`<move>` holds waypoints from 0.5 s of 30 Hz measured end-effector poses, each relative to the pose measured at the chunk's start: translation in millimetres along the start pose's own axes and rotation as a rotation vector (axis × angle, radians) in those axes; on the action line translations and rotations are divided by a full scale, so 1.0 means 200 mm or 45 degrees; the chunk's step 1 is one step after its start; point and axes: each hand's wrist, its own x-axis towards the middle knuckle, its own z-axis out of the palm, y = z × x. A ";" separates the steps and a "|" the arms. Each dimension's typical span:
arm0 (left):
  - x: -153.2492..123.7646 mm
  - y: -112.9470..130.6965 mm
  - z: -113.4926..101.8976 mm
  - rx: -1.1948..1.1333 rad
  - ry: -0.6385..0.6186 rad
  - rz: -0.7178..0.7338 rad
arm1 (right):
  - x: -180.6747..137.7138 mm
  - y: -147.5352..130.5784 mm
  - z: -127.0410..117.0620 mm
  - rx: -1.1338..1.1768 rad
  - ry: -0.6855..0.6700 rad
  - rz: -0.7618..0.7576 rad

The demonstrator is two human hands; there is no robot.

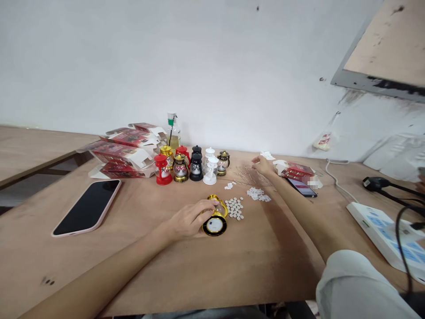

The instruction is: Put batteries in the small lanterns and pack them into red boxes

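My left hand (191,219) is wrapped round a small gold lantern (219,208), tipped so that its black-rimmed round base faces me. My right hand (264,166) reaches to the back of the table, over a spread of thin wire-like pieces (247,175). Its fingertips are drawn close together, and anything between them is too small to make out. Round white discs (234,208) lie just right of the lantern. Beyond them are small white pieces (258,194). Several finished-looking lanterns stand upright at the back, among them a red one (163,170) and a white one (210,171).
Flattened red-and-white boxes (122,153) are piled at the back left, beside a bottle (173,133) of yellowish liquid. A phone (88,208) lies at left. On the right are another box (295,169), a second phone (301,187), and a power strip (385,235) with cables.
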 end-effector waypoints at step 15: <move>0.01 0.00 -0.03 -0.166 -0.123 -0.559 | -0.01 0.09 0.04 0.169 -0.253 -0.251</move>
